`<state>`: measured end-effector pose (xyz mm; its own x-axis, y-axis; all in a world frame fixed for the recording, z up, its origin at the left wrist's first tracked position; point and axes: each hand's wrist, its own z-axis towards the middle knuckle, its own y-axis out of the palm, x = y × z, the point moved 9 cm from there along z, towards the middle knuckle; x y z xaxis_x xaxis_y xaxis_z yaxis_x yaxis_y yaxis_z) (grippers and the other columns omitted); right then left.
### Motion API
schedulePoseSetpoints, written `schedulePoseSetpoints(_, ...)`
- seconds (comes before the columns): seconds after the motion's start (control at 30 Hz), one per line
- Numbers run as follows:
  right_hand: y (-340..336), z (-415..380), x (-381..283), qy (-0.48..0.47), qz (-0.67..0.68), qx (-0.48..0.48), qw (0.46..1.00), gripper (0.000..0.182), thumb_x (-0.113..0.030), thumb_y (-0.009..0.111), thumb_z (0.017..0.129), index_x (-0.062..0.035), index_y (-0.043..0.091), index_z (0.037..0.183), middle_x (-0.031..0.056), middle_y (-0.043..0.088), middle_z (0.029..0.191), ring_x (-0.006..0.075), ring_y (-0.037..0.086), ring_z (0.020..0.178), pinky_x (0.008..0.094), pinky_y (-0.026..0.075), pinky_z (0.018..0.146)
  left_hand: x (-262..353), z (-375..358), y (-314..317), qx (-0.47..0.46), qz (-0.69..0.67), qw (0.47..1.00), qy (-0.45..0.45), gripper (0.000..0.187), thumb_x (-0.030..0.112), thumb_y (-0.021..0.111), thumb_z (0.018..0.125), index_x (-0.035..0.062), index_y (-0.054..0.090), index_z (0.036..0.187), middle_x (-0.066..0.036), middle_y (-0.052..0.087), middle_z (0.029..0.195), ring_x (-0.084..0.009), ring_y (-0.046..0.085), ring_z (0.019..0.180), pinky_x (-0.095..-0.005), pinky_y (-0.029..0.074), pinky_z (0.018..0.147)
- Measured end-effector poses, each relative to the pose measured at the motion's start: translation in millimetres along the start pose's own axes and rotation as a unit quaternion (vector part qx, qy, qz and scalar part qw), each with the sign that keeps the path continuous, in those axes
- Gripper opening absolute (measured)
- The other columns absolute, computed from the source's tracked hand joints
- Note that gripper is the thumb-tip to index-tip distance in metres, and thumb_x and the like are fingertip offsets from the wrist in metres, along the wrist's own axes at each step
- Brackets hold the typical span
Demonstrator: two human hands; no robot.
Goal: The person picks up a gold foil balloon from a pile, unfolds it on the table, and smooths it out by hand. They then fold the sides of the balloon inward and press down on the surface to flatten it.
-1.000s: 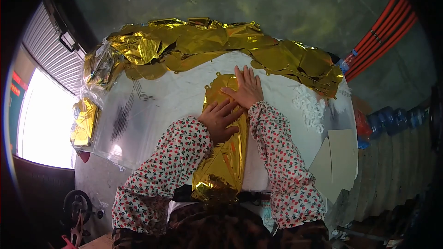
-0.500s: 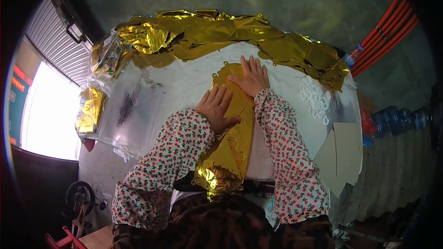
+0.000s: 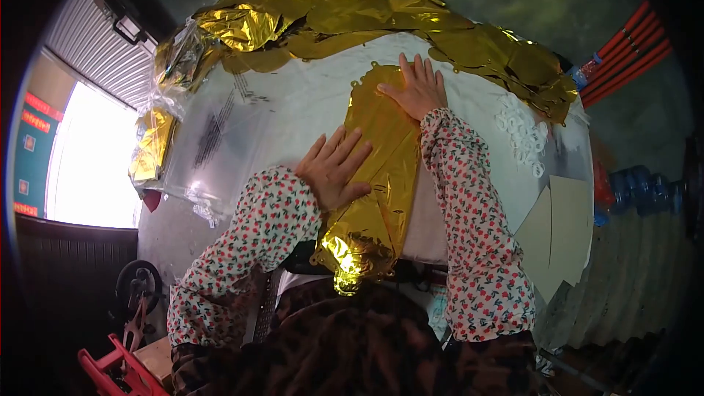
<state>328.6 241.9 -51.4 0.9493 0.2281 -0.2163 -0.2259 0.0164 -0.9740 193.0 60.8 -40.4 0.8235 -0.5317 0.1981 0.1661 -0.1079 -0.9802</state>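
Observation:
A long gold foil sheet (image 3: pixel 385 143) lies on the white tabletop (image 3: pixel 308 88), its near end crumpled over the table's front edge. My left hand (image 3: pixel 335 169) rests on the foil's left side with the fingers spread. Farther up, my right hand (image 3: pixel 418 88) lies flat over the foil's upper right edge, fingers apart. Neither hand grips anything. Both forearms wear floral sleeves. Small tabs stick out from the foil's far end.
More gold foil (image 3: pixel 337 15) is heaped along the far edge. Clear plastic bags (image 3: pixel 220 132) lie at the left. White rings (image 3: pixel 522 132) and grey-beige card pieces (image 3: pixel 554 227) are at the right. A red stool (image 3: pixel 117 374) stands at lower left.
The view has shifted, so the table sits higher in the frame. My left hand has moved leftward on the foil, away from my right hand, which stays near the far end.

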Motion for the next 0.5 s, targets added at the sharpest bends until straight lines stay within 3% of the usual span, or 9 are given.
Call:
schedulePoseSetpoints(0.17, 2, 1, 1, -0.002, 0.005, -0.011, 1.000, 0.094, -0.076, 0.039, 0.080, -0.0207, 0.010, 0.150, 0.0120, 0.006, 0.155, 0.0290, 0.001, 0.144, 0.0452, 0.002, 0.115, 16, -48, -5, -0.024, 0.000, 1.000, 0.021, 0.079, 0.053, 0.050, 0.087, 0.0073, 0.023, 0.146, -0.017, 0.021, 0.151, -0.0357, 0.016, 0.141, -0.0522, 0.019, 0.111)
schedulePoseSetpoints(0.23, 4, 2, 1, -0.002, 0.000, -0.019, 1.000, 0.094, -0.076, 0.038, 0.080, -0.0210, 0.009, 0.150, 0.0117, 0.006, 0.156, 0.0287, 0.001, 0.144, 0.0450, 0.002, 0.115, 25, -66, -13, 0.003, 0.010, 0.999, 0.049, 0.079, 0.052, 0.056, 0.083, 0.0059, 0.031, 0.142, -0.013, 0.030, 0.149, -0.0313, 0.022, 0.140, -0.0489, 0.022, 0.112)
schedulePoseSetpoints(0.37, 3, 3, 2, 0.002, 0.003, -0.013, 1.000, 0.093, -0.076, 0.038, 0.080, -0.0212, 0.009, 0.150, 0.0116, 0.006, 0.156, 0.0288, 0.001, 0.144, 0.0452, 0.003, 0.115, 32, -98, -10, -0.051, -0.010, 0.997, 0.061, 0.088, 0.062, 0.046, 0.084, 0.0028, 0.024, 0.145, -0.015, 0.023, 0.151, -0.0331, 0.017, 0.141, -0.0498, 0.017, 0.112)
schedulePoseSetpoints(0.5, 5, 2, 3, 0.009, -0.005, -0.025, 1.000, 0.090, -0.075, 0.038, 0.082, -0.0242, 0.009, 0.150, 0.0100, 0.004, 0.156, 0.0261, 0.000, 0.144, 0.0444, 0.003, 0.115, 32, -122, -14, -0.078, -0.013, 0.994, 0.081, 0.092, 0.065, 0.049, 0.079, 0.0051, 0.026, 0.145, -0.013, 0.025, 0.151, -0.0306, 0.018, 0.141, -0.0485, 0.017, 0.113)
